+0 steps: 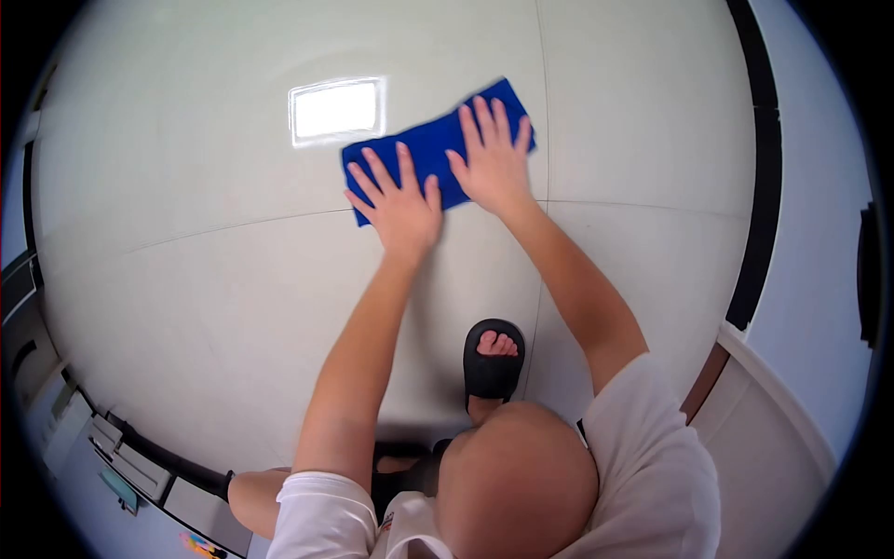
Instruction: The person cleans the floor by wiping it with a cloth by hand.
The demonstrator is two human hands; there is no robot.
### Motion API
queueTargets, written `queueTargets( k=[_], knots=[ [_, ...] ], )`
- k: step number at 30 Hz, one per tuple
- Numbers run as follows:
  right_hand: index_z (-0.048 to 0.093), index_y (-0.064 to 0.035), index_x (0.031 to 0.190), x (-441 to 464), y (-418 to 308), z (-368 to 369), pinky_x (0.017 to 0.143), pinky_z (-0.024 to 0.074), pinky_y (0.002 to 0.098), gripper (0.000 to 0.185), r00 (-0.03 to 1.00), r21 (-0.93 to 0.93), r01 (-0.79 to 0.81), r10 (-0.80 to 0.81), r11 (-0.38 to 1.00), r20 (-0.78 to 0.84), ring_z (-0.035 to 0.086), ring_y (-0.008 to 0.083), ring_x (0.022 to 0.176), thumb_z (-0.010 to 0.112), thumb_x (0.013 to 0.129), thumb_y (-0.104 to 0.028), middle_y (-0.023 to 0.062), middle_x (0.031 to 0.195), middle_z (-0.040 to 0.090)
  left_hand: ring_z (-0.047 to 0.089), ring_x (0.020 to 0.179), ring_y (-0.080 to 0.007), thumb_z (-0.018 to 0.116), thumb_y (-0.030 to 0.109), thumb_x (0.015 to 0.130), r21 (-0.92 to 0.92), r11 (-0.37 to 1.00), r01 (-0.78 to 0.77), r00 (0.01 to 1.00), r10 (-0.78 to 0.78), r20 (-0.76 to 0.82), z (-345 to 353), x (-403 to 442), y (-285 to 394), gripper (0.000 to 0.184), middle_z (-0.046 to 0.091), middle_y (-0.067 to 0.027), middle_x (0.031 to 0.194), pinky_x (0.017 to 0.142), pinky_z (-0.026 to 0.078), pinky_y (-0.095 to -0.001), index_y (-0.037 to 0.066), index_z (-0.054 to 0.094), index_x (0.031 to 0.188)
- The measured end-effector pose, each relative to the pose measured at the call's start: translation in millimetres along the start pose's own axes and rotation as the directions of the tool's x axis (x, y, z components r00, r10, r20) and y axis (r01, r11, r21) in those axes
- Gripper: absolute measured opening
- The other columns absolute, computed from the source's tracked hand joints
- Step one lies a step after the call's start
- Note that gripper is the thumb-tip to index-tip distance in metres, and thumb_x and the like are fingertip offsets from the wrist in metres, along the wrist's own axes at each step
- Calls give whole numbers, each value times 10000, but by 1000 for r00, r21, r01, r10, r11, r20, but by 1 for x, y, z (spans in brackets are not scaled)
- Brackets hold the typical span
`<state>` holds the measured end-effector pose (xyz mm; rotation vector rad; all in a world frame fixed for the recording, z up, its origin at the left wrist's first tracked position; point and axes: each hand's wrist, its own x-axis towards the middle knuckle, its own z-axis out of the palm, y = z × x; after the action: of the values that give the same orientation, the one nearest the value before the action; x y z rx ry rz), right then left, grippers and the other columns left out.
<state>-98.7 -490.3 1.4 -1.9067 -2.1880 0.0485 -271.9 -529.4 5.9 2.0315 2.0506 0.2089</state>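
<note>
As we crouch over the glossy pale tiled floor (214,326), wide bare tile runs left toward the grey drawers (140,470), while the black baseboard (766,214) bounds the right. Our left hand (405,214) and right hand (494,168) lie flat, fingers spread, pressing the rectangular blue cloth (436,149) beneath them against the tile.

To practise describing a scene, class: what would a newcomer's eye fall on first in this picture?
Probably the bright blue cloth on the pale tiled floor, with the left hand and right hand spread flat on it. Next, perhaps, the glaring white reflection beyond the left hand, then the black sandal below the hands.
</note>
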Motion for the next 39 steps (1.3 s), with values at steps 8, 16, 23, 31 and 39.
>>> queueTargets(
  k=[8,16,23,31,39],
  knots=[
    [282,-5,1689,-244,56,-53,1237,89,767,870,877,-164,-438,460,884,140,147,475,1642,624,1005,-421,251,1770,205,139,1639,-483,626,464,985,-263,887,-380,868,440,230,19,-121,87,726,216,-211,1780,1265,102,-727,274,440,1661],
    [249,42,1684,-286,12,-54,1248,87,750,820,772,-206,-608,631,767,74,124,496,1641,543,1047,-381,293,1763,183,218,1642,-380,645,413,970,-337,803,-492,785,576,228,15,-155,76,739,303,-133,1766,1296,151,-652,255,439,1662],
    [395,-8,1638,-100,14,-10,1238,122,759,779,951,-174,-298,307,939,27,231,445,1624,568,1037,-472,242,1730,314,216,1634,-422,587,449,1002,-131,919,-371,927,376,15,8,-39,17,719,269,-168,1775,1281,142,-692,220,433,1665],
    [421,-94,1652,35,-133,48,1262,89,737,723,994,-38,98,-96,994,54,237,381,1637,479,1070,-520,188,1739,342,155,1650,-436,473,455,1073,96,995,-17,996,25,-80,-25,8,-143,694,204,-199,1789,1290,91,-683,213,340,1709],
    [472,-25,1598,-104,-211,21,1234,113,771,856,875,295,347,-420,890,240,249,432,1613,695,941,-525,236,1718,329,181,1626,-490,594,422,971,39,998,42,997,-45,65,-54,-140,-224,752,226,-238,1771,1286,121,-686,213,424,1673]
  ],
)
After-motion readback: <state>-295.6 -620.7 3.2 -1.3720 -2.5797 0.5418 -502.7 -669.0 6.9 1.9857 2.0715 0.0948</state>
